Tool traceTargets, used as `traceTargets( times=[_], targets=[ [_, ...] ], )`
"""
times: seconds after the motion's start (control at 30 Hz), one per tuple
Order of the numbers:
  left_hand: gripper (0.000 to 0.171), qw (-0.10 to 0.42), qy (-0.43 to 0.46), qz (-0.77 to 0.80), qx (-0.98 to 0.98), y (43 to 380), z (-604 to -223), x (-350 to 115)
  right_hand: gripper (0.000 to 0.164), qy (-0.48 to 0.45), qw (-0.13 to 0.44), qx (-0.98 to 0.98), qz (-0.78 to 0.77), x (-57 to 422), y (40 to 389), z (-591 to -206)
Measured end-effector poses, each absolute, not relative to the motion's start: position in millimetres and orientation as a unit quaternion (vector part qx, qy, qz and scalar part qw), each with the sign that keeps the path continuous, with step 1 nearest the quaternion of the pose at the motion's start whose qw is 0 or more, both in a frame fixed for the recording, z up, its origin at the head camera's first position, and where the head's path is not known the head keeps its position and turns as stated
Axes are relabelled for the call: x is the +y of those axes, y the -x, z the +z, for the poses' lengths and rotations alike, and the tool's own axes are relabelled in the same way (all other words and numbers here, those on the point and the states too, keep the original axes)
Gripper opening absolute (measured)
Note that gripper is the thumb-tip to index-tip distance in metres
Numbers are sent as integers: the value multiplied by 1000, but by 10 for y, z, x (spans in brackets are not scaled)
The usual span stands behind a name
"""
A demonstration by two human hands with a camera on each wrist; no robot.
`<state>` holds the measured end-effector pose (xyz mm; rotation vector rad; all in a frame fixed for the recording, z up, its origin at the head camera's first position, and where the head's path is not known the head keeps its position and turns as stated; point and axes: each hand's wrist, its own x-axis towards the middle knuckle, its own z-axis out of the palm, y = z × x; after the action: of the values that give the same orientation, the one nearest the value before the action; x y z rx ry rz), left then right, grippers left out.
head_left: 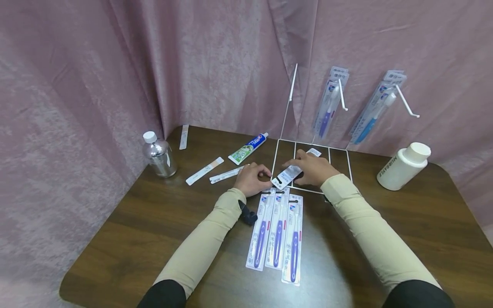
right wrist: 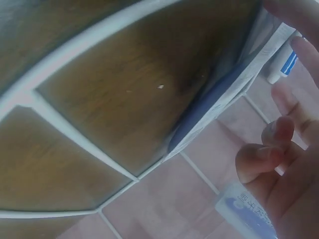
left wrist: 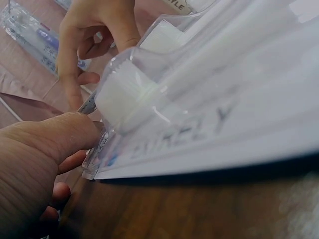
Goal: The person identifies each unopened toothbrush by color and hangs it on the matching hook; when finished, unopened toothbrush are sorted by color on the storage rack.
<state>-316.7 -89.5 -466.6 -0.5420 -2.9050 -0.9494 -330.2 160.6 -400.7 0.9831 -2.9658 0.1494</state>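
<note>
A packaged toothbrush [head_left: 286, 176] lies slantwise over the white wire base, its card face up. My right hand [head_left: 311, 169] holds it from above near its middle; in the right wrist view, its purple part [right wrist: 212, 102] is below the fingers. My left hand [head_left: 252, 179] pinches the near end with thumb and fingertips; the fingers behind the card are partly hidden. In the left wrist view, the left thumb [left wrist: 75, 130] is at the card's edge. Three packaged purple toothbrushes [head_left: 278, 233] lie side by side just below the hands.
A white wire rack [head_left: 277, 152] has hooks at the back; toothbrush packs [head_left: 331, 102] and blue ones [head_left: 371, 111] hang on two, and the left hook [head_left: 293, 83] is bare. Around are a toothpaste tube [head_left: 248, 148], sticks in wrappers [head_left: 205, 170], a clear bottle [head_left: 159, 156] and a white bottle [head_left: 402, 167].
</note>
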Motion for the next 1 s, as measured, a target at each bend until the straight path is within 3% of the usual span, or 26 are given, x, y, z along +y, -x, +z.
traceTargets(
  times=[0.2, 0.47, 0.6, 1.0],
  targets=[
    [25, 13, 184, -312, -932, 3150, -4706, -855, 48, -314, 20, -947, 70, 1674, 3260, -4017],
    [29, 22, 180, -309, -933, 3160, -4638, -892, 49, -306, 43, -949, 63, 1885, 3054, -3964],
    [30, 15, 175, -307, -935, 3171, -4615, -916, 49, -319, 59, -945, 42, 2034, 2879, -3950],
    [31, 6, 176, -318, -932, 3180, -4634, -896, 27, -318, 67, -946, 6, 2502, 2313, -3817]
  ],
)
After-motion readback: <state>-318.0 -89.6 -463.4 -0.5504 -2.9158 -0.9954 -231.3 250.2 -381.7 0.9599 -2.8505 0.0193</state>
